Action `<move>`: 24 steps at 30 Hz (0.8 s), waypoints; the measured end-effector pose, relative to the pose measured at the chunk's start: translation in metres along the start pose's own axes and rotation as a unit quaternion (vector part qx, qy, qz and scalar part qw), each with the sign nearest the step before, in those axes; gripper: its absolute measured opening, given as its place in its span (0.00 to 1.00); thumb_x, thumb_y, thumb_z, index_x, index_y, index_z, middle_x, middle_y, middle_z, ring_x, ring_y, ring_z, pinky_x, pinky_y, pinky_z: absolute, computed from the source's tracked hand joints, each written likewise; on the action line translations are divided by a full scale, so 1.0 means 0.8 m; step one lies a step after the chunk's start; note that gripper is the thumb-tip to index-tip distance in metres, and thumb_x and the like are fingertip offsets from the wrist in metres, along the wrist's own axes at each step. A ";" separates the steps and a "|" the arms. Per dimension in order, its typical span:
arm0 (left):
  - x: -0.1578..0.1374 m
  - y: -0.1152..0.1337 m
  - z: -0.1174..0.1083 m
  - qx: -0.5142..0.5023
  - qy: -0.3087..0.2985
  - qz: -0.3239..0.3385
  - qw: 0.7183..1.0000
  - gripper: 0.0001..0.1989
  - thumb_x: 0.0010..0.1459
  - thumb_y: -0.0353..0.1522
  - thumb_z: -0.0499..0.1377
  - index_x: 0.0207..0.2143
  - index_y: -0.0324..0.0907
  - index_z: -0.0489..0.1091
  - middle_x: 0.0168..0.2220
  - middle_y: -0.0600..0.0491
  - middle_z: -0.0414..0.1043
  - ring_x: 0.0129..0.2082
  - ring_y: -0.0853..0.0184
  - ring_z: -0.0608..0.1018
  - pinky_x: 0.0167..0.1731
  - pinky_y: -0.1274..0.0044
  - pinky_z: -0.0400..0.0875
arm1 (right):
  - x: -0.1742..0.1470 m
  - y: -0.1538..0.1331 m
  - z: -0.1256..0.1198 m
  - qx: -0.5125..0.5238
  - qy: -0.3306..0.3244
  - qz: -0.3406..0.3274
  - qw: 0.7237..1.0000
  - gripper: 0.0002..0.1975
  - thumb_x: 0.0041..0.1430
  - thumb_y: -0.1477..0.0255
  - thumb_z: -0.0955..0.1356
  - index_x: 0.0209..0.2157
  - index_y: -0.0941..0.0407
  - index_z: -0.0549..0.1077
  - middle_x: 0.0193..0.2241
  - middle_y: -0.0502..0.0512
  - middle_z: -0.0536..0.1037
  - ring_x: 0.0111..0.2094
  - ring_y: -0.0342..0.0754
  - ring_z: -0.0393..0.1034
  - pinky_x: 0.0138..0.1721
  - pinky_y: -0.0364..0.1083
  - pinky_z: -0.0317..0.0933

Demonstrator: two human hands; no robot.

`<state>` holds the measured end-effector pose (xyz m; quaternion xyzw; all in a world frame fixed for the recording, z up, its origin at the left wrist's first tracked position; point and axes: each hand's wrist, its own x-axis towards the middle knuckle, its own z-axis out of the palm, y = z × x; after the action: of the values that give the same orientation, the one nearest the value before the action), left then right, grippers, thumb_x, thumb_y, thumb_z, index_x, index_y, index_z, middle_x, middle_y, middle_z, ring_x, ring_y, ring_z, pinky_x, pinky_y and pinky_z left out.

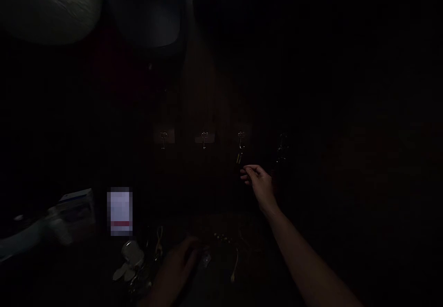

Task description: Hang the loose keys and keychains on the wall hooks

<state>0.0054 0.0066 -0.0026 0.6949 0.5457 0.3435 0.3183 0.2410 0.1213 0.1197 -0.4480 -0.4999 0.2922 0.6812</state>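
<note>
Head view, bottom centre: the left hand (178, 261) is loosely curled near a small translucent object (206, 257), any grip too dark to tell, with a pale cord (236, 265) farther right. Right of centre, the right hand (260, 181) has thumb and fingertips nearly meeting, its hold unclear, just below a slim yellowish trinket (238, 158) under a metal hook (241, 140).

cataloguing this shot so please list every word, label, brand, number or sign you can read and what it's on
No readable text.
Pale panel: pixelated, any print unreadable.
Box: too dark and blurred to read.
Hooks: no writing visible in this light.
</note>
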 end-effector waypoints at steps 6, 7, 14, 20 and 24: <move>0.000 -0.004 0.002 0.002 0.040 0.036 0.999 0.13 0.58 0.35 0.49 0.45 0.49 0.67 0.45 0.55 0.74 0.46 0.65 0.75 0.46 0.76 0.68 | -0.042 0.033 -0.016 -0.018 -0.040 0.070 0.997 0.15 0.41 0.59 0.69 0.26 0.57 0.71 0.24 0.53 0.77 0.23 0.44 0.69 0.23 0.41 0.59; 0.000 -0.007 0.003 0.000 0.053 0.044 0.998 0.14 0.58 0.35 0.50 0.45 0.49 0.67 0.45 0.55 0.74 0.46 0.64 0.75 0.46 0.75 0.68 | -0.049 0.039 -0.018 -0.024 -0.048 0.077 0.996 0.15 0.41 0.59 0.69 0.26 0.57 0.71 0.24 0.53 0.77 0.22 0.44 0.69 0.23 0.41 0.59; 0.012 -0.019 -0.001 -0.004 0.132 0.019 0.991 0.15 0.57 0.34 0.48 0.46 0.44 0.65 0.46 0.51 0.73 0.47 0.62 0.74 0.48 0.69 0.66 | -0.100 0.072 -0.036 -0.109 -0.139 0.056 0.983 0.13 0.48 0.60 0.66 0.26 0.56 0.71 0.23 0.51 0.75 0.25 0.46 0.69 0.28 0.44 0.61; 0.024 -0.020 -0.015 -0.043 0.132 -0.041 0.989 0.16 0.54 0.36 0.51 0.45 0.43 0.66 0.45 0.51 0.74 0.47 0.61 0.74 0.48 0.70 0.66 | -0.131 0.114 -0.053 -0.208 -0.224 -0.005 0.952 0.12 0.53 0.64 0.61 0.29 0.55 0.72 0.30 0.53 0.77 0.35 0.50 0.72 0.37 0.46 0.63; 0.029 -0.009 -0.032 -0.077 0.132 -0.047 0.987 0.18 0.50 0.34 0.53 0.45 0.41 0.66 0.45 0.48 0.74 0.46 0.60 0.74 0.46 0.70 0.67 | -0.141 0.118 -0.055 -0.277 -0.290 -0.061 0.914 0.12 0.56 0.70 0.60 0.37 0.54 0.73 0.38 0.55 0.77 0.42 0.49 0.70 0.45 0.48 0.61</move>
<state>-0.0156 0.0325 0.0090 0.5907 0.5866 0.4578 0.3122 0.2497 0.0522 -0.0173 -0.4828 -0.7629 0.2169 0.3712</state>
